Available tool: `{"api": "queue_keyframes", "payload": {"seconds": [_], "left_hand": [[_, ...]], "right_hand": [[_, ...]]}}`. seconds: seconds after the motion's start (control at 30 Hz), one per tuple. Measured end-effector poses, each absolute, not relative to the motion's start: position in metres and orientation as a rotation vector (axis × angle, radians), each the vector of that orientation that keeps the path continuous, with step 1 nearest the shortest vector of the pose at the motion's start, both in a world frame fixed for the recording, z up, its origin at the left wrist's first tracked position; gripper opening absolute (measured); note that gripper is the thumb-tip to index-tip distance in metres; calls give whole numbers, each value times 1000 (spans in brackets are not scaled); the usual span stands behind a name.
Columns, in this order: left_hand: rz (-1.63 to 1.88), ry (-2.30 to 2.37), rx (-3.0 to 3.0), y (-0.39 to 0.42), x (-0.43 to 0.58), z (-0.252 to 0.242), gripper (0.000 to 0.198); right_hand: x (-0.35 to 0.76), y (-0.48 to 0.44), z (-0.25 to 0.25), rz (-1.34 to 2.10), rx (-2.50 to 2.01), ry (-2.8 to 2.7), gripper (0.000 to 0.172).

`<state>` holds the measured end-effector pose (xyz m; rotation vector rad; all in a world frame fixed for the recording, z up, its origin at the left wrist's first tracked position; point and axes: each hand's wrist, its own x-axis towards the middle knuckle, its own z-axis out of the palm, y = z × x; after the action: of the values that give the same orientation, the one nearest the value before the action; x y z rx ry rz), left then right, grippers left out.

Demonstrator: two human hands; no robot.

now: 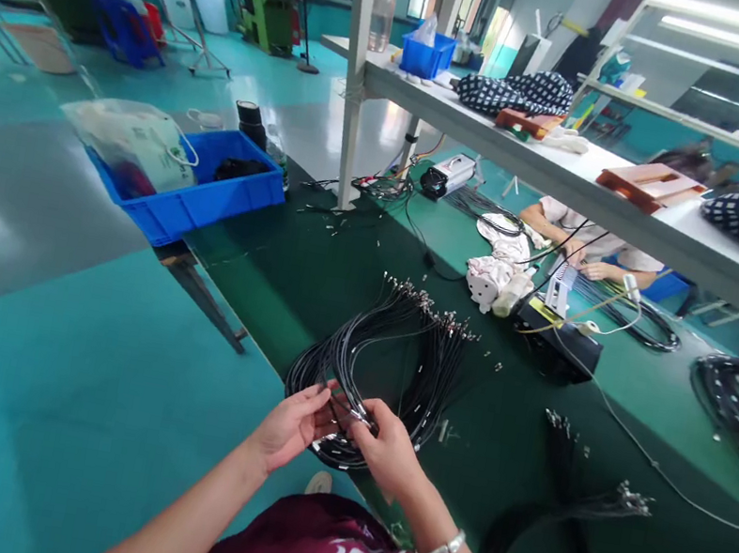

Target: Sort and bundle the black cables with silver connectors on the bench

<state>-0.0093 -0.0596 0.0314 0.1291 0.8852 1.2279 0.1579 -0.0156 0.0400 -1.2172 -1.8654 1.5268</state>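
Observation:
A large looped bundle of thin black cables (426, 363) lies at the near edge of the green table, its metal-tipped ends fanned out on the far side. Over the near part of this loop, my left hand (297, 421) has its fingers curled round some black cable strands. Close beside it, my right hand (386, 446) grips the strands too, thumb and fingers closed on them. White tags or sleeves show on the cables below my hands. Farther right lies a second black cable bundle (555, 519) with metal ends.
A blue bin (211, 201) with a bag stands at the table's left corner. A black device (558, 343) and white cloths (497, 261) lie beyond the cables. Overhead runs a shelf (466, 132) on a post. Across the table, another person's hands (586, 262) work at cables.

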Motion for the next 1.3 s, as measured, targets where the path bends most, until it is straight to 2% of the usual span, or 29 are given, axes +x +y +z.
{"api": "queue_keyframes", "payload": {"seconds": [0.13, 0.27, 0.37, 0.47, 0.57, 0.63, 0.73, 0.93, 1.3], "left_hand": [[1264, 1006, 74, -66, -16, 19, 19], [1318, 1442, 18, -73, -22, 0, 11], [1367, 1646, 23, -79, -24, -3, 21], [1513, 1792, 258, -80, -15, 15, 35], [1455, 1502, 407, -67, 6, 42, 26], [1369, 1241, 273, -53, 18, 53, 26], [1383, 1149, 78, -38, 27, 54, 20], [1326, 1110, -3, -41, 19, 46, 12], [1374, 1074, -13, -48, 15, 39, 9]], "right_hand": [[159, -2, 60, 1579, -1190, -1682, 14], [167, 26, 96, 1590, -1084, -1513, 27], [174, 41, 116, 1571, -972, -1436, 33], [172, 38, 106, 1618, -1000, -1498, 32], [162, 18, 74, 1670, -1088, -1571, 29], [156, 5, 54, 1627, -1138, -1633, 28], [154, -4, 37, 1584, -1180, -1693, 26], [161, 2, 39, 1831, -1184, -1489, 29], [160, 4, 43, 1842, -1111, -1349, 30]]}}
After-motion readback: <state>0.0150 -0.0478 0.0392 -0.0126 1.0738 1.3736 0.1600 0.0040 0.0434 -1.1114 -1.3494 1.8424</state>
